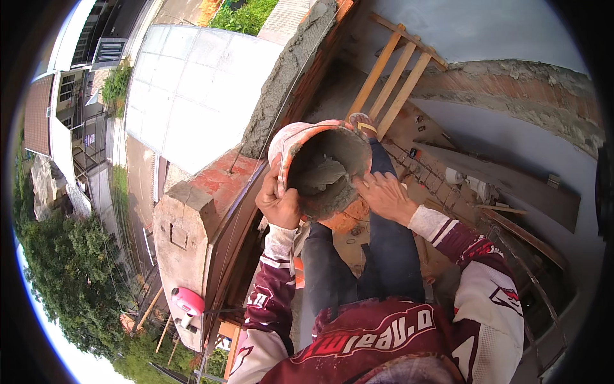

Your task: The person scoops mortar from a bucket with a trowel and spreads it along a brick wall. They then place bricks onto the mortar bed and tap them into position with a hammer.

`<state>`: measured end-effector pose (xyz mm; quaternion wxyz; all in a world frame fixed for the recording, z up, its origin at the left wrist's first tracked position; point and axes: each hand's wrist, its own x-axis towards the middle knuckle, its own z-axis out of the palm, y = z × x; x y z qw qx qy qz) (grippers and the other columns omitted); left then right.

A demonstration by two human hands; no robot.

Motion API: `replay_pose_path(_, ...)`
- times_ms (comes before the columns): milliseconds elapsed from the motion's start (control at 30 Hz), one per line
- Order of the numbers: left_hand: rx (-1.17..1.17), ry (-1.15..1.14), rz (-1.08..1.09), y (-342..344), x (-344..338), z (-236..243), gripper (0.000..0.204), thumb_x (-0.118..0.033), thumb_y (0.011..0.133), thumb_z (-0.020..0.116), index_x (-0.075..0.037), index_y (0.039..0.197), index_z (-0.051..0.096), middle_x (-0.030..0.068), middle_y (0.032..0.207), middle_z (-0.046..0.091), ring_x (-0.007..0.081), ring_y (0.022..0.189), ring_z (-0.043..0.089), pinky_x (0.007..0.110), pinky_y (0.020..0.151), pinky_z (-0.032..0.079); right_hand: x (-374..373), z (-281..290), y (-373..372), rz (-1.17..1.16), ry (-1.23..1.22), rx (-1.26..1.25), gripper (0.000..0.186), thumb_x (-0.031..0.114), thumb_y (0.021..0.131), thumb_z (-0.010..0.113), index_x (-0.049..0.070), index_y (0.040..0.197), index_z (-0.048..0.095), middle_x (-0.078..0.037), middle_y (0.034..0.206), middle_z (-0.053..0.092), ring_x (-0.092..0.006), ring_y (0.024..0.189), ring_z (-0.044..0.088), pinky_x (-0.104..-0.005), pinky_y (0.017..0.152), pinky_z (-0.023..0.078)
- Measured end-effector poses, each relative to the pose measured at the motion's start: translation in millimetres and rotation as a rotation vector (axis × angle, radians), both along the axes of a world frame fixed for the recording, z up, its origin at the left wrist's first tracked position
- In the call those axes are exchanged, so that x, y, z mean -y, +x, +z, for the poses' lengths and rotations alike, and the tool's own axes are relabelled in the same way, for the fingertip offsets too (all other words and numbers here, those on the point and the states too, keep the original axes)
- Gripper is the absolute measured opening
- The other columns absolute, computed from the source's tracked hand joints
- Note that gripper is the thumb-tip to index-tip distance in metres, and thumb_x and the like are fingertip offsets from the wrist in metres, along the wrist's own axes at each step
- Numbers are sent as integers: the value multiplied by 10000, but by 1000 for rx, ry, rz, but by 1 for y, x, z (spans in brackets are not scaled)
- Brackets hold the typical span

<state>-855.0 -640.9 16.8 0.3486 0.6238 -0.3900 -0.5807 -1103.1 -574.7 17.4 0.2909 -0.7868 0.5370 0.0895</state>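
An orange-pink bucket (279, 146), its inside coated with wet grey mortar (313, 150), is tilted in front of me over my legs. My left hand (279, 203) is closed on its left rim, thumb toward the inside. At the right rim, my right hand (385, 197) has its fingers bent over the edge, touching the bucket; part of its grip is hidden. A paler, leaf-shaped patch shows inside the bucket; whether it is a trowel blade or smoothed mortar, I cannot tell.
Left of me runs a wall top (291, 70) with rough mortar on it. A pink and white object (187, 301) lies on the concrete ledge (180, 233). Wooden slats (395, 83) stand ahead. Far below on the right is a floor with debris (416, 166). Outside, the drop shows roofs and trees.
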Motion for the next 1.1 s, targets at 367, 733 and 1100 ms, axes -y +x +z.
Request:
replay_pose_path(367, -28, -405, -182, -43, 8, 16, 174, 127, 646, 465, 35, 790, 433, 170, 1148, 679, 394, 1374, 453, 450, 1129, 308, 8, -27, 0, -370, 454, 216, 390, 341, 957, 582, -40, 1039, 611, -262, 948, 676, -406, 928, 685, -477, 811, 538)
replay_pose_path(733, -41, 4, 10, 2, 2, 7, 431, 91, 695, 484, 77, 1092, 651, 63, 982, 673, 108, 855, 575, 223, 852, 431, -29, -7, -9, -386, 304, 480, 381, 345, 921, 583, -14, 1044, 614, -242, 931, 659, -433, 816, 659, -494, 713, 522)
replay_pose_path(1100, -1, -311, -89, -54, 7, 12, 137, 143, 670, 473, 28, 726, 427, 182, 1175, 662, 400, 1399, 429, 429, 1119, 314, 12, 7, -42, -322, 57, -83, 374, 254, 965, 575, -43, 1193, 585, -180, 857, 651, -348, 793, 671, -486, 701, 530)
